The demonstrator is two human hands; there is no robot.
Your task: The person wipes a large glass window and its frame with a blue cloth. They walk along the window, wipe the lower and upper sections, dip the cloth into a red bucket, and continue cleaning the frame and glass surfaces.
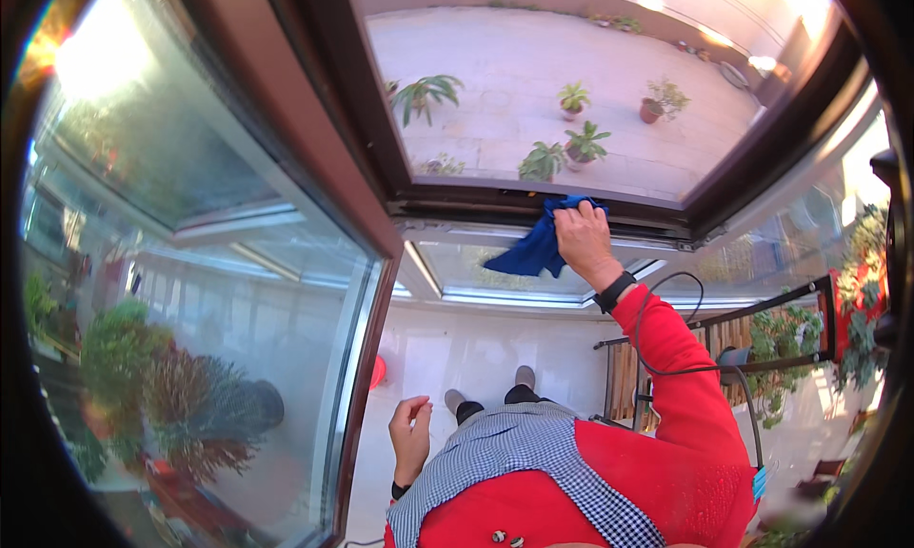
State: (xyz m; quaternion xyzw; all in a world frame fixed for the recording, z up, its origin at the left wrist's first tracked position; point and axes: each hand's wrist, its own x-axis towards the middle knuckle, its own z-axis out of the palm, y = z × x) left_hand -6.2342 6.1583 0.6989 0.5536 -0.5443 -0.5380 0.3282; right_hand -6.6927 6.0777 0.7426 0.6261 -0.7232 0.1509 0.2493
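My right hand [582, 234] grips a bunched blue cloth [532, 244] and presses it on the dark lower rail of the window frame [471, 198]. One corner of the cloth hangs down in front of the lower glass. Low beside my apron [493, 441], my left hand [411, 430] is held up with loosely curled fingers and nothing visible in it. To the left, a brown-framed window sash [368, 319] stands swung inward, its glass full of reflections.
Right of me stands a black metal rack [778, 362] with wooden slats and potted plants [778, 334]. A black cable [703, 369] loops over my right sleeve. Part of a red round object [378, 371] shows on the pale floor [421, 341]. Potted plants [585, 144] stand on the paving outside.
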